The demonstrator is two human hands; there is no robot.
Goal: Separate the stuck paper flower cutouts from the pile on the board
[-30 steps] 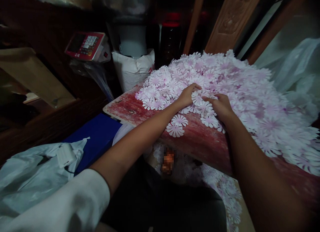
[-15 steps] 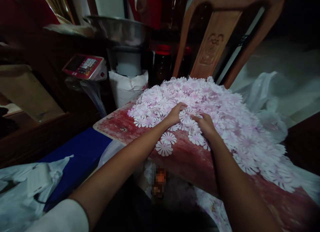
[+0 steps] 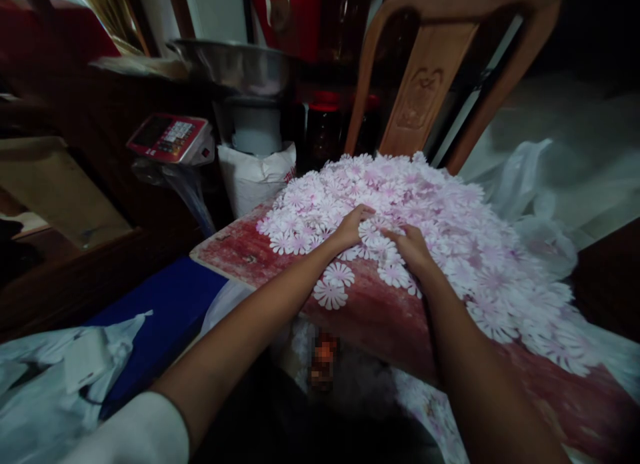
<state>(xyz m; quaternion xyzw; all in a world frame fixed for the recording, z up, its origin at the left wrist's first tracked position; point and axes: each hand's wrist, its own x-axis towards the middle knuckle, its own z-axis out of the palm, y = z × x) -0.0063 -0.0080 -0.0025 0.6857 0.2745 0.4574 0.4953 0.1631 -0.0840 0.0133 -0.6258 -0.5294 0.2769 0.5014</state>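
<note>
A big heap of white and pale pink flower cut-outs (image 3: 480,251) covers much of a worn red board (image 3: 280,271). At the heap's near side, a flower cut-out (image 3: 374,233) lies between my two hands. My left hand (image 3: 353,229) is closed at its left edge, fingers curving behind it. My right hand (image 3: 414,248) pinches its right edge, thumb on top. Whether more than one flower is in my fingers cannot be made out. Two loose flowers (image 3: 331,294) lie on the board below my left wrist.
A wooden chair back (image 3: 415,91) rises behind the heap. To the left are a scale with a red panel (image 3: 170,139), a metal pan (image 3: 240,67) and a white sack (image 3: 257,177). Plastic bags lie at the right (image 3: 545,244) and lower left (image 3: 45,397).
The view has shifted slightly. Both hands stay at the same flower cut-out, with hardly any visible movement.
</note>
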